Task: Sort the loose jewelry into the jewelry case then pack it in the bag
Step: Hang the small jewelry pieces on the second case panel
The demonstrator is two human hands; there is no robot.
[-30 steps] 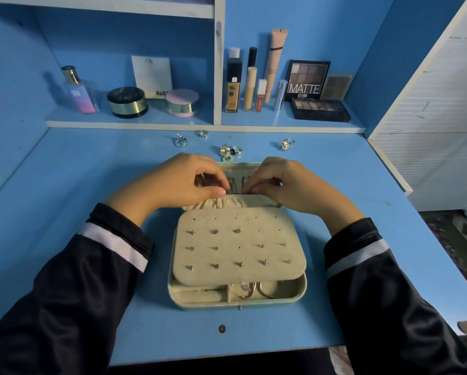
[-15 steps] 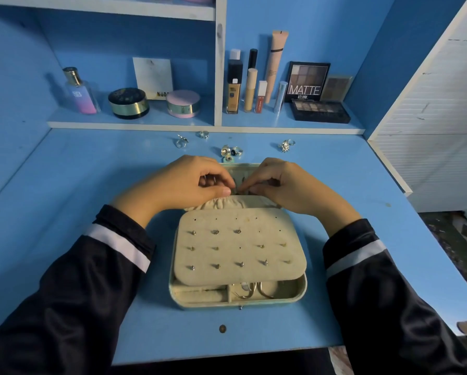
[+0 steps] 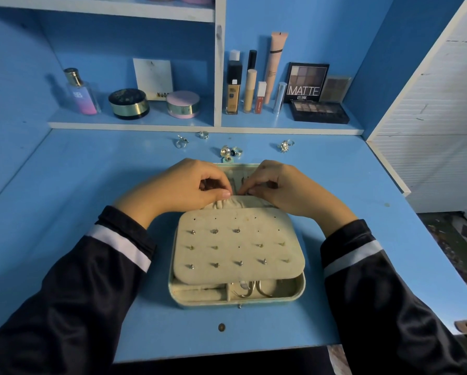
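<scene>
The case [image 3: 302, 289] lies open in the middle of the desk [image 3: 64, 185], just in front of the person. Its panel [image 3: 237, 255] is folded down over the base and carries about a dozen studs [image 3: 214, 231], with several holes bare. Below the panel's near edge, wire hoops [image 3: 254, 290] show in one compartment. The left hand [image 3: 178, 189] and right hand [image 3: 283, 189] meet over the far half of the case, just above the gathered pocket [image 3: 235, 203]. Both have curled fingers with the tips drawn close together as if pinching something fine. What they hold, if anything, is hidden, so I cannot tell. By my reading the sorting is partly done: the earrings look mostly placed, while five rings [image 3: 225, 151] lie loose on the desk beyond the case, two of them close to its clasp tab [image 3: 227, 159] and the others spread toward the shelf [image 3: 200, 128]. The rings must go in and the case must be closed and packed, and no bag is in view. On the shelf stand a perfume bottle [image 3: 80, 92], two round compacts [image 3: 128, 103], several makeup tubes [image 3: 250, 90] and a MATTE palette [image 3: 307, 82], all well clear of the work. Nothing blocks the rings except the raised far half of the case, which the hands must reach over or around.
</scene>
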